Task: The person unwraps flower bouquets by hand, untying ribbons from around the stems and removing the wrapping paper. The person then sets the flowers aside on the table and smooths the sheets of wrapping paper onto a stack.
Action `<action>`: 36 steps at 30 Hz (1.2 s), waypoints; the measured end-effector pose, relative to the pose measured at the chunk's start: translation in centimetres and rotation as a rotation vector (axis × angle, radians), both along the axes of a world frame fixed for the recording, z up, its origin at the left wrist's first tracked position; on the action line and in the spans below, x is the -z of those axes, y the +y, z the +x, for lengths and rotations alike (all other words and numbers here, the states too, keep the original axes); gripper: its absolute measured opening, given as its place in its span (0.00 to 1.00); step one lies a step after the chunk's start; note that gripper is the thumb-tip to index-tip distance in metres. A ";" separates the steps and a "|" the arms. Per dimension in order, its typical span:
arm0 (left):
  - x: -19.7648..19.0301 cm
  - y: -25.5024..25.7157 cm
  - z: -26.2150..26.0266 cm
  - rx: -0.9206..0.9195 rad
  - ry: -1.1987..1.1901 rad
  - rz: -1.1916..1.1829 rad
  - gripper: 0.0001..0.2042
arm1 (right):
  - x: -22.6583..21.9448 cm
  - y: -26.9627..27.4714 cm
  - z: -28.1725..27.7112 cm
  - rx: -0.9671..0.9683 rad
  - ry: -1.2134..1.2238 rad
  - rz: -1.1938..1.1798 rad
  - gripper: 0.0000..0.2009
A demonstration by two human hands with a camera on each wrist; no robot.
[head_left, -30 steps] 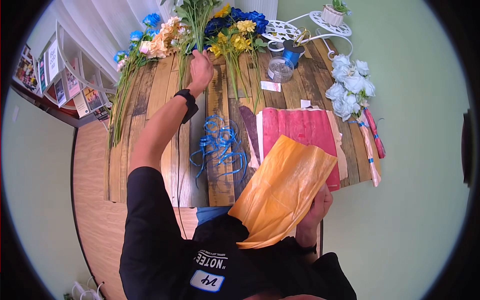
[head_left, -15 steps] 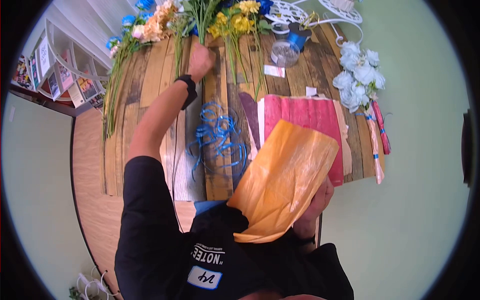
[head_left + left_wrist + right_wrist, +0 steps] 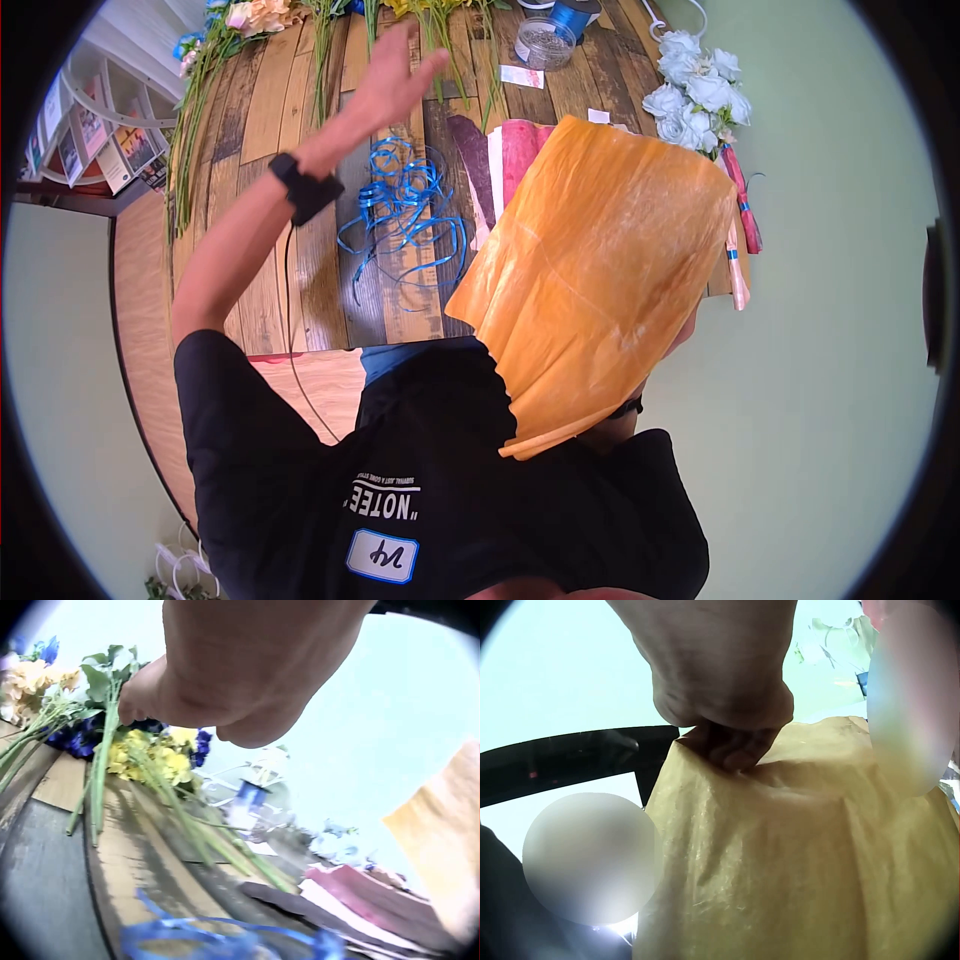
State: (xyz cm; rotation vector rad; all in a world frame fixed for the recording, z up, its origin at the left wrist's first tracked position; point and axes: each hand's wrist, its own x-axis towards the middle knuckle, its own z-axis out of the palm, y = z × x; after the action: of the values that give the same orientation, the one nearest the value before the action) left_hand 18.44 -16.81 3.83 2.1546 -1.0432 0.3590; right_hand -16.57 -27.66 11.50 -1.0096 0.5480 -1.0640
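My left hand (image 3: 390,85) reaches over the far part of the table with fingers extended and thumb spread apart. It is close to a bunch of green stems (image 3: 371,25), whose leafy tops show in the left wrist view beside yellow flowers (image 3: 154,761). My right hand (image 3: 720,697) pinches the edge of a large sheet of orange wrapping paper (image 3: 610,240) with curled fingers, as the right wrist view shows. In the head view the paper hides most of that hand.
Tangled blue ribbon (image 3: 400,200) lies on the wooden table (image 3: 260,200). Pink paper sheets (image 3: 525,155) lie partly under the orange sheet. A clear round container (image 3: 545,45) and a blue ribbon spool (image 3: 575,17) stand at the back, with pale blue roses (image 3: 700,95) at right.
My left hand has let go of the green stems and its fingers have straightened. The orange paper has risen and now covers more of the pink sheets. The head view has tilted down.
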 end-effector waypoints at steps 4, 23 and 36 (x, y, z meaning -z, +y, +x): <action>-4.5 1.6 -11.5 0.281 0.610 -0.064 0.40 | -0.8 0.3 1.3 -0.058 -0.029 -0.010 0.21; -15.5 8.7 -22.2 0.691 0.637 -0.203 0.69 | -5.6 2.6 4.0 -0.259 -0.283 -0.039 0.17; -14.4 7.3 -21.7 0.350 0.608 -0.070 0.13 | -3.1 3.2 5.4 -0.206 -0.029 -0.546 0.20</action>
State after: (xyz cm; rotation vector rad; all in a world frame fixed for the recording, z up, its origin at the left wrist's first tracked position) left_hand -3.26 -9.48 18.22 1.7916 -0.9934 -0.3972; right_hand -11.16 -24.49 14.62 -1.4889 0.1181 -1.0627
